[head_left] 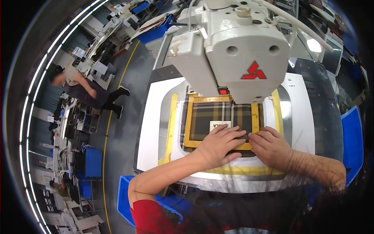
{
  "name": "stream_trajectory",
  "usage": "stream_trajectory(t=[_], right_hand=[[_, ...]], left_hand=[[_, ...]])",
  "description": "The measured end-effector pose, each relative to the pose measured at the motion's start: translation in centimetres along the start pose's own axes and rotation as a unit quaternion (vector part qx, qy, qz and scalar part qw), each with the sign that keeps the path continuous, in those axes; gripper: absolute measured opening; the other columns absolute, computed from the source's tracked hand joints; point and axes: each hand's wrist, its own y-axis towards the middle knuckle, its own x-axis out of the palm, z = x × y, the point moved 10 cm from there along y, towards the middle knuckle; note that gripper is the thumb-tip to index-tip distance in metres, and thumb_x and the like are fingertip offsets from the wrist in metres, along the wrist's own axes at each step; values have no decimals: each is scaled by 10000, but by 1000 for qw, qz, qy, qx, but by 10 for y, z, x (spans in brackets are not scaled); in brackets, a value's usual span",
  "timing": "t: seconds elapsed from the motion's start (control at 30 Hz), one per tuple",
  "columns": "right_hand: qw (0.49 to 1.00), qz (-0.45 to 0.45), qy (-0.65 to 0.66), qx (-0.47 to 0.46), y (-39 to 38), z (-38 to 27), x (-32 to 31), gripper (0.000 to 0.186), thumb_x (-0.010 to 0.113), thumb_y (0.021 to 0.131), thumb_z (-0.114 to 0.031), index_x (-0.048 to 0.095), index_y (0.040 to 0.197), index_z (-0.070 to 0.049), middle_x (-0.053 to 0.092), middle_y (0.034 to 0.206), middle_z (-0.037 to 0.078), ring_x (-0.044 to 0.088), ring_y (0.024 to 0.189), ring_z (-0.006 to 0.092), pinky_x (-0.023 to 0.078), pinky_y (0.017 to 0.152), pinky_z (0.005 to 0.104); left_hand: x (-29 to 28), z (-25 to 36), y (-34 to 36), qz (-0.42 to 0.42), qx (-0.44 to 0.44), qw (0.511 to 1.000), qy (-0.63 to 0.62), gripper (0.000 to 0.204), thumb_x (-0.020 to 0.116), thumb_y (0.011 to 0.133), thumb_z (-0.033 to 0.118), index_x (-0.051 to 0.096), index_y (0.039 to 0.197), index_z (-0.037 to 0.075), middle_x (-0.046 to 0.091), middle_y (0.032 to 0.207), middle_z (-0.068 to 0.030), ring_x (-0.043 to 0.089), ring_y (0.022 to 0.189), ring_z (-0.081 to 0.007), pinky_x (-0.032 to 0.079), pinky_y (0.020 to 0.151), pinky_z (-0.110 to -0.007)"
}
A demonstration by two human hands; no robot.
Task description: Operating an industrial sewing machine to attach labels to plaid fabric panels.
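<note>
A yellow rectangular frame (190, 124) lies over dark plaid fabric (202, 111) beneath the head of a white industrial sewing machine (249, 50). On the fabric sits a small cream label (215, 125), partly covered by my left fingertips. My left hand (220, 146) rests palm down across the frame's lower edge, fingers stretched out over the fabric. Close beside it, my right hand (271, 149) lies at the frame's lower right corner with its fingers extended. Neither hand grips anything. The needle area is mostly hidden by the machine head.
A white work plate (154, 128) with yellow tape strips (170, 124) surrounds the frame. Blue bins stand at the right (352, 144) and lower left (125, 199) of the table. Left of an aisle with a yellow floor line (106, 156), a person (83, 85) walks near other workbenches.
</note>
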Motion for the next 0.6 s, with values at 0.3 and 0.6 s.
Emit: stream_trajectory(t=[0.3, 0.6], right_hand=[[999, 5, 23, 29, 3, 6, 6, 266, 679, 760, -140, 644, 986, -4, 613, 1130, 112, 559, 997, 246, 429, 929, 420], [997, 15, 58, 57, 3, 10, 10, 249, 681, 734, -85, 663, 974, -24, 614, 1136, 83, 578, 958, 250, 448, 903, 421]], left_hand=[[8, -6, -10, 21, 8, 1000, -11, 422, 640, 871, 335, 581, 1200, 78, 495, 1363, -87, 421, 1320, -266, 290, 1111, -471], [11, -8, -16, 47, 1, 999, -3, 472, 616, 875, 414, 580, 1192, 66, 495, 1365, -106, 411, 1327, -272, 278, 1117, -472]])
